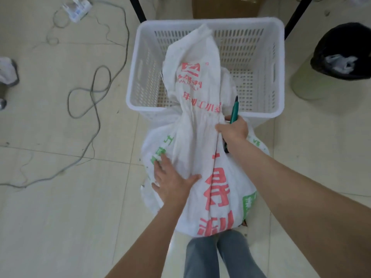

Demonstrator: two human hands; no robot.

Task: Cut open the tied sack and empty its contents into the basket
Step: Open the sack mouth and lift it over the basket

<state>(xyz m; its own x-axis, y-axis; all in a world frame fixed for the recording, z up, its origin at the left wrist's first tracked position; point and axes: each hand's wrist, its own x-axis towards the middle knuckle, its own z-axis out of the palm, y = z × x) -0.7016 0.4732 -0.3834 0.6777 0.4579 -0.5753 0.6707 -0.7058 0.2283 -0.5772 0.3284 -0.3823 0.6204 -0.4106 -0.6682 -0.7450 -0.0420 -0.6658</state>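
Jeans-clad legs [216,255] stand just behind the white sack [200,149], whose tied neck flops forward over the near rim of the white basket [241,21]. Left hand [172,181] lies flat, fingers spread, on the sack's left side. Right hand [232,130] grips a green-handled cutting tool [233,110] at the sack's neck.

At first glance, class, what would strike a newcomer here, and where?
A big white sack with red lettering fills the centre, its top flopped into the white slotted basket beyond. The right hand grips a green-handled tool at the sack's gathered neck; the left hand rests flat on its left side.
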